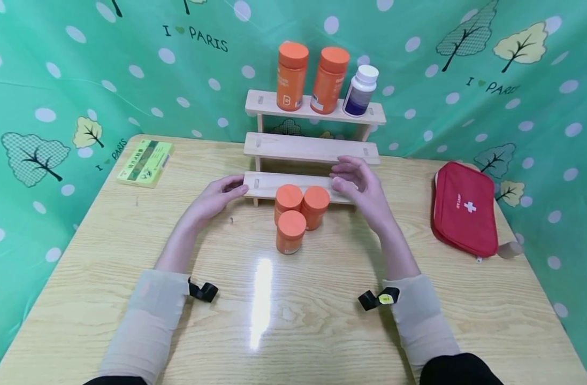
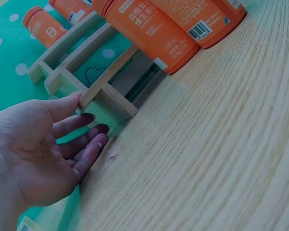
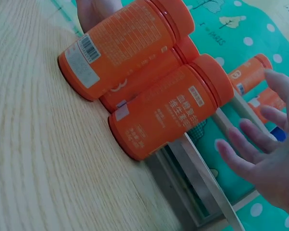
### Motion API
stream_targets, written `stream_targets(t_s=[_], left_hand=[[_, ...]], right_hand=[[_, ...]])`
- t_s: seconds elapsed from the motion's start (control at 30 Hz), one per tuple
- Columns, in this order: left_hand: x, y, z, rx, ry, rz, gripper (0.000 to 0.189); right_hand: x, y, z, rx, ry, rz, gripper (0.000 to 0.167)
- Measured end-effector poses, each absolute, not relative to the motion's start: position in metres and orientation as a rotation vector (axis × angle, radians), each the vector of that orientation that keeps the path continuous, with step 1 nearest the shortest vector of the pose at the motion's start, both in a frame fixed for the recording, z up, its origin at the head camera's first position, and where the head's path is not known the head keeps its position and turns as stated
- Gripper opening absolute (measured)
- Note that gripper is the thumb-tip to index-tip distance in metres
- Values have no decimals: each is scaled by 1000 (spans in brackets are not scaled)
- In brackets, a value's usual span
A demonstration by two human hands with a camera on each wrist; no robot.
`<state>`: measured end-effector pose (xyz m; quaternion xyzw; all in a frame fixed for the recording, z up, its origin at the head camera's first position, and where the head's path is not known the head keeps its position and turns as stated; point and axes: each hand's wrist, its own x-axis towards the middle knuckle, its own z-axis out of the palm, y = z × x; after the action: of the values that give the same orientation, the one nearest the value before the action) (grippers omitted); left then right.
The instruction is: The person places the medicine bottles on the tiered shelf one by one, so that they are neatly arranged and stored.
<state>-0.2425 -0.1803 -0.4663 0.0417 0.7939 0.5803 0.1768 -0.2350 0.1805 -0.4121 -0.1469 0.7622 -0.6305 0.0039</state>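
Observation:
A three-tier wooden shelf (image 1: 312, 147) stands at the back of the table. My left hand (image 1: 216, 197) is at the left end of its lowest board; in the left wrist view the thumb (image 2: 67, 107) touches the board's end while the other fingers curve loosely beside it. Over the lowest board's right end hovers my right hand (image 1: 363, 190), fingers spread and holding nothing. Three orange bottles (image 1: 291, 230) stand clustered upright in front of the shelf, between my hands. The top tier carries two more orange bottles (image 1: 291, 77) and a white-capped bottle (image 1: 359, 93) with a purple label.
To the right lies a red first aid pouch (image 1: 466, 208), a pale roll-like item (image 1: 510, 249) partly beneath it. A yellow-green packet (image 1: 146, 163) rests at the far left. Behind the shelf hangs a green polka-dot cloth (image 1: 201, 69). Both wrists wear black straps.

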Motion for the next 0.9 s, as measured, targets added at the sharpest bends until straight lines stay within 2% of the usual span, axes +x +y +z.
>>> stream_targets(t_s=[0.43,0.9], left_hand=[[-244,-178,-467,116,2220,1695,64],[-241,-180,-467,144,2240,1667,65]], right_hand=[[-235,186,-412,-619,2330,-1582,60],[-233,179,-417,-651,2359,-1430,61]])
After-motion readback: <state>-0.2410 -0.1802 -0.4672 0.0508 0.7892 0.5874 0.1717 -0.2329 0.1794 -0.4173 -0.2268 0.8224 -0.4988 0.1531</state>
